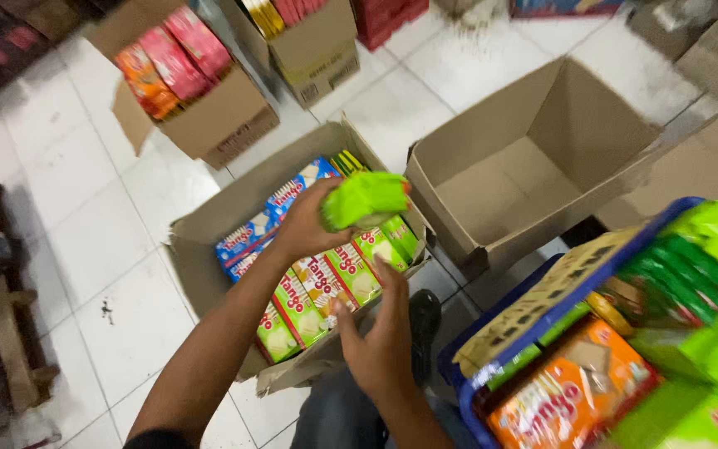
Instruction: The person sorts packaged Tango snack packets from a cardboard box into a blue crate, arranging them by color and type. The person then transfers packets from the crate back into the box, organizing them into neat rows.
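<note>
Head view, looking down: the left hand (pixel 309 223) has its fingers wrapped around one end of a bright green snack packet (pixel 366 199), grasping it above an open cardboard box (pixel 209 224) on the floor. The packet is blurred and lies roughly level, its free end pointing right. Nearer, the right hand (pixel 384 333) is open, fingers spread and loosely curved, hovering just over the near-right corner of that box; whether its fingertips touch the packets below cannot be told. Inside the box, green wafer packs (pixel 326 287) stand in a row along the near side, with blue wafer packs (pixel 272 212) in a row behind them on the far left.

Right of this box sits an empty cardboard box (pixel 533 166) with its flaps up. At the near right, a blue plastic crate (pixel 500 333) holds green and orange snack packs (pixel 575 399). Farther off, at the top left, another carton (pixel 218 116) holds pink and orange packets on the white tiled floor (pixel 85 208).
</note>
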